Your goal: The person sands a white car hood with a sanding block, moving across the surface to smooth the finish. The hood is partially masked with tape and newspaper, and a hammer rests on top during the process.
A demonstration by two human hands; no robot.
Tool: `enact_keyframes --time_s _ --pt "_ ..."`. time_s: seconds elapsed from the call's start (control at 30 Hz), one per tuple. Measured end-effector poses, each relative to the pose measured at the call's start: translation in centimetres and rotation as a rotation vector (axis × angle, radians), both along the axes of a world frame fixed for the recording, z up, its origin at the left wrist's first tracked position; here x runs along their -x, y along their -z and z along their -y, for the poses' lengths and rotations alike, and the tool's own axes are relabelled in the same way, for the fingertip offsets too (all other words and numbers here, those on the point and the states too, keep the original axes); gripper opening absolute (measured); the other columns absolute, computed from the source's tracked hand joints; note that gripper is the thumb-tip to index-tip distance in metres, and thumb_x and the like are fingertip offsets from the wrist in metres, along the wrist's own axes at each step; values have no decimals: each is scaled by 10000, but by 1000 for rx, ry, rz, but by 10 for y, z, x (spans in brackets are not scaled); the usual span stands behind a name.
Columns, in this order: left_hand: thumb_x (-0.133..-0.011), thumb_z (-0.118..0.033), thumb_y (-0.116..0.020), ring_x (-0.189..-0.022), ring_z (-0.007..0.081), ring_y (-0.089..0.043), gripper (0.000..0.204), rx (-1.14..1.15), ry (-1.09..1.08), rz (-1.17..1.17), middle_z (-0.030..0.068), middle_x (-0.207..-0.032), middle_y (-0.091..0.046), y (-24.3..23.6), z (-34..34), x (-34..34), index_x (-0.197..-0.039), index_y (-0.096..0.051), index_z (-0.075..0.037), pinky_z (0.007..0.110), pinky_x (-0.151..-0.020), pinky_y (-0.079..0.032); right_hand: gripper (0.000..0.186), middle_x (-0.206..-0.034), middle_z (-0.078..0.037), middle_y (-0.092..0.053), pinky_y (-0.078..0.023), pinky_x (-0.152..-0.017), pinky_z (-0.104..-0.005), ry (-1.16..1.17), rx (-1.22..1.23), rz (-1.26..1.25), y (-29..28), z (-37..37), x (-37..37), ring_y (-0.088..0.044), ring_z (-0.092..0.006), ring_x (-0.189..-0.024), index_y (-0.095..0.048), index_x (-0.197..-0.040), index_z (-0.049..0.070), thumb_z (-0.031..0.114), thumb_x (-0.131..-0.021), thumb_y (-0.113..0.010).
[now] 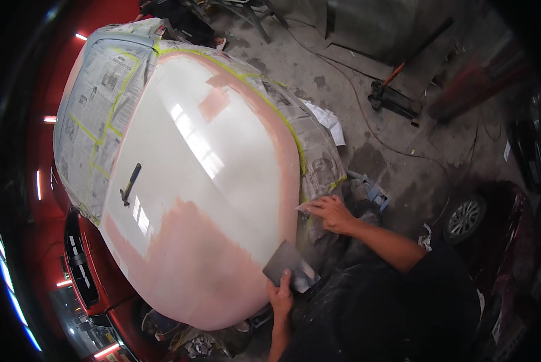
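Observation:
In front of me is a white car hood (pixel 186 139) with pinkish patches of filler or primer (pixel 207 271) along its edges and near side. My left hand (pixel 280 297) grips a flat dark grey plate (pixel 287 262), thumb on top, beside the hood's near right edge. Closer to the hood's right edge, my right hand (pixel 334 216) pinches a small pale flat piece (pixel 301 207), perhaps a spreader, at the hood's rim. Its exact kind is too small to tell. A small hammer-shaped tool (pixel 131 184) with a dark handle lies on the hood.
Newspaper (pixel 101 96) and yellow-green tape mask the windshield and the right side. A floor jack (pixel 397 99) with an orange handle stands on the concrete, and a hose (pixel 367 114) trails past it. A red car (pixel 104 265) is at the left, a dark red one with a silver wheel (pixel 464 217) at the right.

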State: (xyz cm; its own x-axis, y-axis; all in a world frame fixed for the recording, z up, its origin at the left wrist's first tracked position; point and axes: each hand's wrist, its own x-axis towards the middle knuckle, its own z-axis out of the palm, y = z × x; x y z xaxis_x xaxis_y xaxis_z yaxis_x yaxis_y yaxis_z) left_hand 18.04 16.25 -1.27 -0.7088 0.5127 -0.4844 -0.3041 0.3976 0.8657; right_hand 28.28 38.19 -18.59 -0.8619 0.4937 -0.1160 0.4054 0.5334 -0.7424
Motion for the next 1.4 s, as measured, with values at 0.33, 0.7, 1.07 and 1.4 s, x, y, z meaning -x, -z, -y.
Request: enact_keyframes --time_s 0.33,0.7,1.07,1.4 --pt "-927 -98 -579 -1052 271 -646 441 -274 -205 669 150 -1219 -614 11 -41 14 -1339 -478 26 401 -912 -544 577 -1074 -152 -634 -516 -844 -320 -31 1341 -251 -94 -34 -14 -637 -224 -957 -502 -1277 33 68 -770 -776" --pt "-994 -164 -534 -1084 236 -614 413 -303 -102 183 118 -1231 -595 -46 -60 41 -1362 -451 4 386 -925 -524 457 -1239 -178 -576 -451 -973 -406 275 469 -356 -175 -37 -21 -567 -327 -1140 -550 -1233 26 44 -784 -633" --pt "-1042 -303 -452 -1168 240 -564 517 -243 -73 -365 174 -1316 -576 -51 -43 24 -1412 -450 58 350 -1016 -426 915 -1452 -87 -485 -346 -1096 -515 -537 131 -519 -176 41 10 -442 -366 -1295 -510 -1432 268 18 -573 -703" --pt "-951 -161 -626 -984 243 -647 322 -546 -581 -110 137 -1132 -636 -106 -27 38 -1199 -551 31 351 -889 -541 861 -1420 -114 -510 -410 -1054 -493 -404 -46 -538 -224 19 0 -483 -389 -1269 -495 -1444 199 39 -615 -666"
